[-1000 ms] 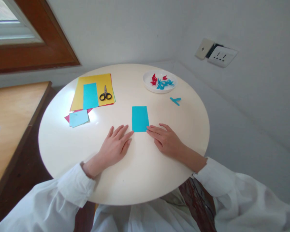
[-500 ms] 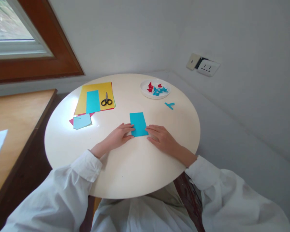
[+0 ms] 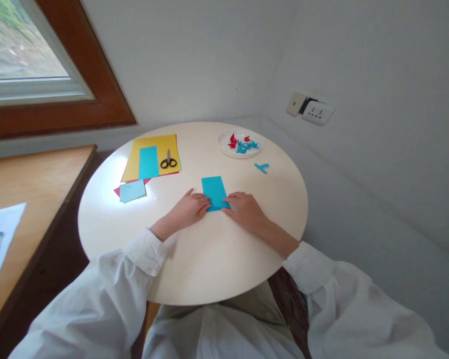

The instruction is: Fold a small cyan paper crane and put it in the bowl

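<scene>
One blue paper sheet (image 3: 213,190), laid midway between the left and right edges of the round table (image 3: 228,269), its near corners pinched in the narrow grip of left hand (image 3: 189,209) and right hand (image 3: 246,210), where a crooked crease could be caused by uneven finger pressure.

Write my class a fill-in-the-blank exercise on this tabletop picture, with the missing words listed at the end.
1. The left hand and right hand both touch paper coloured ____.
2. The scissors lie on a sheet coloured ____.
3. The red folded pieces lie in a dish coloured ____.
Missing words: blue; yellow; white.
</scene>
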`<state>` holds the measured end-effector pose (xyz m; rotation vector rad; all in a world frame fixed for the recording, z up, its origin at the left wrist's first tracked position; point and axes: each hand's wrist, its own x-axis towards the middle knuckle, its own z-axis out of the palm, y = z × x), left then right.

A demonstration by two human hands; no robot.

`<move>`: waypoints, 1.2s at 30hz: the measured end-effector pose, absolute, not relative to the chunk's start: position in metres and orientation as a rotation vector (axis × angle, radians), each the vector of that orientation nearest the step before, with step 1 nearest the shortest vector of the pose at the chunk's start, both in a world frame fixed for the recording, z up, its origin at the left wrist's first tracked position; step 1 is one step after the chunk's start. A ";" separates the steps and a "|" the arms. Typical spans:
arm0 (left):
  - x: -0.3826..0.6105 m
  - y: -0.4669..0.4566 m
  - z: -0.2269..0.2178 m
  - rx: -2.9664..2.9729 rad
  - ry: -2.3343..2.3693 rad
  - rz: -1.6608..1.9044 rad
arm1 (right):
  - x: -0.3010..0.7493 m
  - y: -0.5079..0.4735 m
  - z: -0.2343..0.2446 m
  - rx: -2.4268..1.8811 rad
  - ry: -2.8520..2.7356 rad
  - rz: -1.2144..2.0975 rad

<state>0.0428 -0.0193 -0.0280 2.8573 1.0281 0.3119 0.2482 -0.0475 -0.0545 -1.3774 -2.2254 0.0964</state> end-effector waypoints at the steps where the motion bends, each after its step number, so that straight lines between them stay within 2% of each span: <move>1: 0.044 -0.020 -0.029 2.865 1.062 0.334 | 0.246 -0.046 -0.055 -1.385 -2.199 0.108; 6: 0.050 -0.025 -0.020 2.696 1.160 0.669 | 0.240 -0.042 -0.047 -1.368 -1.995 0.278; 12: 0.048 -0.030 0.014 2.216 1.257 0.935 | 0.240 -0.035 -0.010 -1.129 -1.689 0.839; 16: 0.044 -0.020 0.020 1.956 1.254 1.119 | 0.234 -0.027 0.007 -1.040 -1.462 1.172; 23: 0.039 -0.005 0.015 1.587 1.189 1.193 | 0.218 -0.008 0.016 -1.038 -1.378 1.196; 29: 0.036 -0.010 0.020 1.653 1.188 1.074 | 0.210 0.000 0.016 -1.050 -1.493 1.286; 36: 0.034 -0.010 0.008 1.556 1.263 1.046 | 0.201 0.002 -0.003 -1.062 -1.340 1.418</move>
